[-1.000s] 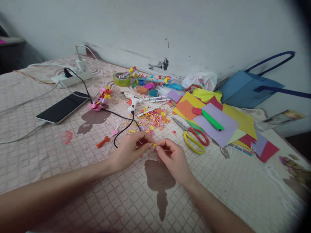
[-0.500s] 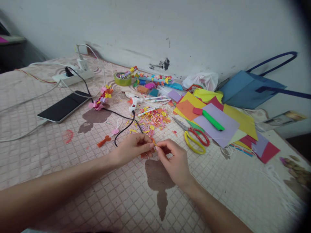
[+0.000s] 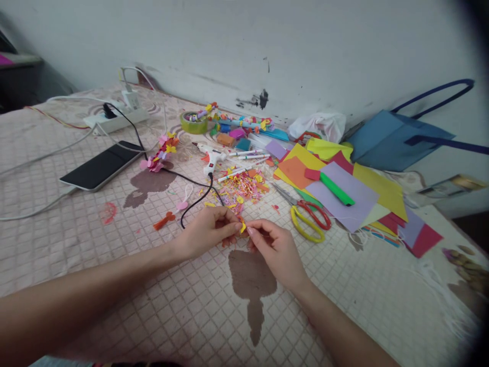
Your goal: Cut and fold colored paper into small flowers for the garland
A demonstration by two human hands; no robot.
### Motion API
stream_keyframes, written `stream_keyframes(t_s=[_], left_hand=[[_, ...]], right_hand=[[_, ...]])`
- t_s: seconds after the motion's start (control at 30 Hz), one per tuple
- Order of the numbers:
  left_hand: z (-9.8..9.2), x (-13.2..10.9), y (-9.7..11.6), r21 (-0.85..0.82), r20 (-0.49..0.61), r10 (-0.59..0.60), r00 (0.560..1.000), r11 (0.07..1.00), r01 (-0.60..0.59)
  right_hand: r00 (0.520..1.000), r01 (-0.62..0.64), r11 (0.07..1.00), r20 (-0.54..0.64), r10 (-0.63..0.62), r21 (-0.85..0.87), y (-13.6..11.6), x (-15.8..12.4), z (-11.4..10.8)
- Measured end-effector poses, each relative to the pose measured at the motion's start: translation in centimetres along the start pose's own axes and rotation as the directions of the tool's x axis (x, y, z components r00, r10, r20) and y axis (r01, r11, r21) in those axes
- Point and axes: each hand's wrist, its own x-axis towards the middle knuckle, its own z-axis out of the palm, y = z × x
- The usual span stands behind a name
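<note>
My left hand (image 3: 216, 229) pinches a small yellow paper piece (image 3: 243, 226) between thumb and fingertips. Just to the right, my right hand (image 3: 277, 247) has its thumb and forefinger closed beside that piece; what lies between them is too small to make out. Some orange shows low behind the fingers. Beyond the hands lies a heap of coloured paper scraps (image 3: 246, 188). A white glue gun (image 3: 212, 159) rests behind it, its black cord running close to my left hand. Scissors (image 3: 307, 224) with yellow and red handles lie right of my right hand.
Coloured sheets (image 3: 344, 193) with a green cutter (image 3: 336, 188) spread at the right, near a blue bag (image 3: 397, 140). At the left are a phone (image 3: 101, 165), a power strip (image 3: 114, 120) and a paper-flower cluster (image 3: 160, 153). Green tape (image 3: 194, 123) stands by the wall.
The fingertips of my two hands have drawn slightly apart, and the yellow piece shows more plainly at my left fingertips. The view has shifted a little.
</note>
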Motion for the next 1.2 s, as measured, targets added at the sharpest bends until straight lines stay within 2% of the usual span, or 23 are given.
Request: stream_keyframes(t_s=[0.37, 0.8, 1.2], left_hand=[[-0.03, -0.12, -0.11, 0.027, -0.002, 0.034, 0.999, 0.999, -0.034], [0.18, -0.29, 0.2, 0.088, -0.031, 0.071, 0.997, 0.994, -0.068], [0.16, -0.26, 0.14, 0.124, -0.047, 0.078, 0.996, 0.99, -0.072]], right_hand=[[1.0, -0.013, 1.0, -0.003, 0.013, -0.01, 0.01, 0.08, 0.08], [0.998, -0.06, 0.995, 0.019, 0.058, 0.086, 0.1, 0.14, 0.04], [0.999, -0.046, 0.994, 0.019, 0.044, 0.104, 0.1, 0.14, -0.08]])
